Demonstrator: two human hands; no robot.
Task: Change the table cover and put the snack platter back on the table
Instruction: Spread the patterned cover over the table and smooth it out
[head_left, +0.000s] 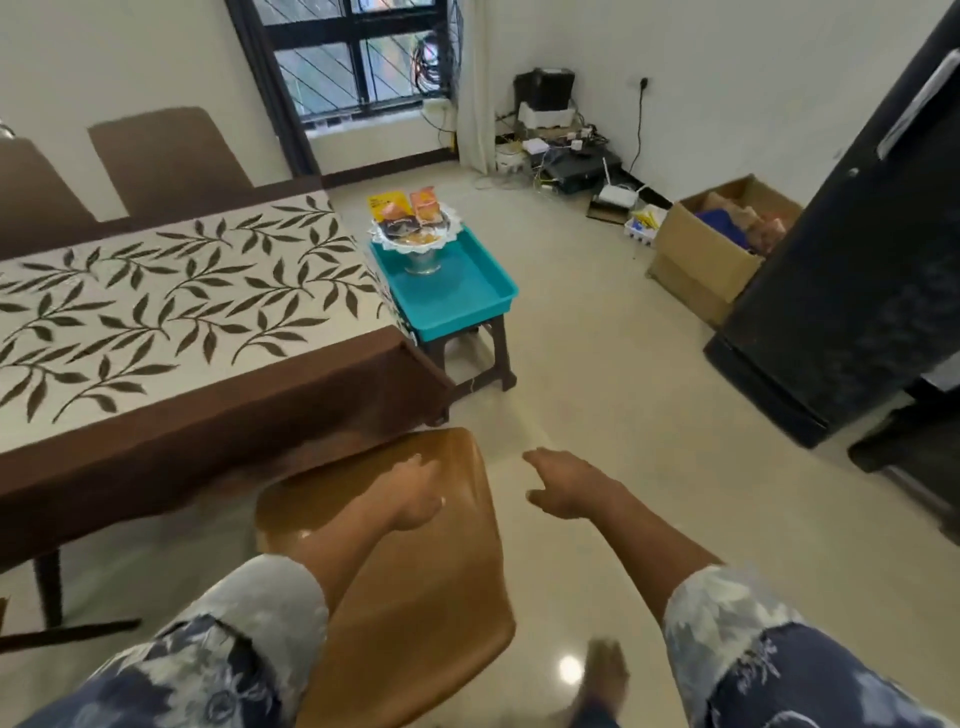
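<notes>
two hands (415, 493) (566, 486), three chairs (405, 571) (171, 156) (36, 187) — one platter (423, 260), one tray (467, 296), one stool (498, 358)

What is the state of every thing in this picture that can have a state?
table cover: spread flat, edges hanging down.
snack platter: loaded with packets, standing in the teal tray.
teal tray: resting on the stool.
cardboard box: open, filled.
left hand: relaxed above the chair, holding nothing.
right hand: open, empty.
</notes>
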